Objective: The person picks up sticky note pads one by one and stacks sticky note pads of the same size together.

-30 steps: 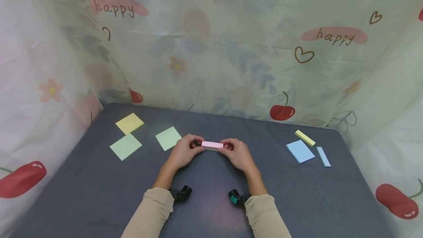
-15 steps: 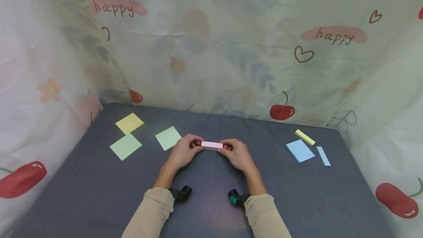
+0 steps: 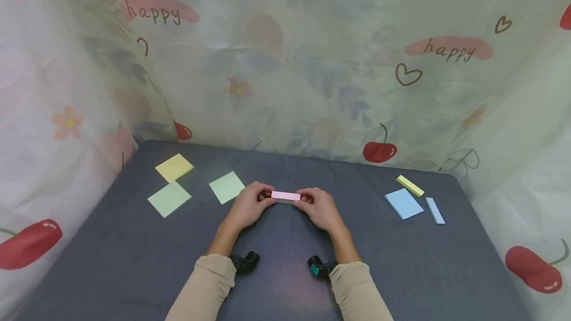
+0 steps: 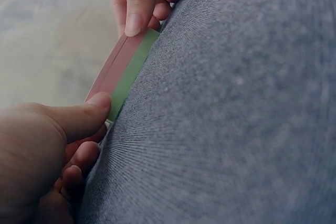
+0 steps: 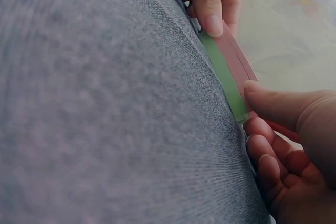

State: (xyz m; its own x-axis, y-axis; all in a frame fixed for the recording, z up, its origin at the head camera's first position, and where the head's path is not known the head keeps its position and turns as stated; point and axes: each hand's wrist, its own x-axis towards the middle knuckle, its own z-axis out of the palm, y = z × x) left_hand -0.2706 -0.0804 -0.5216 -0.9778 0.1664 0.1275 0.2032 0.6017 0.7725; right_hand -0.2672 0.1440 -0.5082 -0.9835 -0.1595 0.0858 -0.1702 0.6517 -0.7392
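At the middle of the table, a narrow pink sticky-note pad (image 3: 286, 196) lies on top of a narrow green sticky-note pad (image 4: 132, 73), their edges lined up. My left hand (image 3: 251, 203) pinches the left end of this small stack, thumb on the near side. The other end is held the same way by my right hand (image 3: 319, 207). In the right wrist view both thumbs press the long side of the pink pad (image 5: 234, 56). The green layer rests on or just over the cloth; I cannot tell which. The fingers behind the stack are partly hidden.
Left on the dark cloth-covered table (image 3: 285, 241) lie a yellow square pad (image 3: 174, 167) and two pale green squares, one (image 3: 169, 198) touching it. To the right are a blue square pad (image 3: 404, 203), a narrow yellow pad (image 3: 410, 186) and a narrow blue pad (image 3: 435, 211). A patterned curtain (image 3: 285, 78) stands behind.
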